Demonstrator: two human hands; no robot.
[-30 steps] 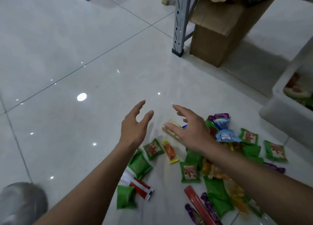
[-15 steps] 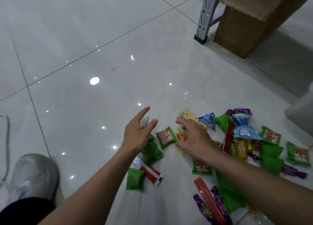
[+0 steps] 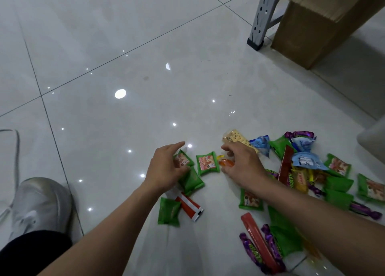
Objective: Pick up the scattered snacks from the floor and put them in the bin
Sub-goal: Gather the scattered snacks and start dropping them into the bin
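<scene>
Scattered snacks [image 3: 337, 167] lay on the glossy tiled floor [image 3: 125, 46], most of them on the tile nearest the person and massed toward its right side. A pale container [image 3: 373, 140], probably the bin, showed only as a corner at the right edge of the view.

The left hand [image 3: 166, 167] was lowered over a green packet [image 3: 183, 160], with fingers bent down on it and one digit pointing forward. Whether the hand had closed on the packet could not be told. A second green packet [image 3: 206, 162] lay just beside it, untouched.

The right hand [image 3: 243, 163] was curled narrowly around an orange sweet [image 3: 227, 163], which sat between thumb and fingers, though a firm pinch could not be confirmed. A cracker packet [image 3: 235, 137] lay just beyond its fingertips.

The wrapped pieces appeared light, slick and air-filled. The pillow packets would likely yield and slide on the polished tile, so a pinch across the crimped end seams, or a scoop of several at once, seemed safest. The crackers were judged brittle and better held flat along their long edges than squeezed.

A grey shoe [image 3: 39, 205] stood at the left, and a cardboard box [image 3: 323, 26] and a metal shelf leg [image 3: 260, 15] at the far right.
</scene>
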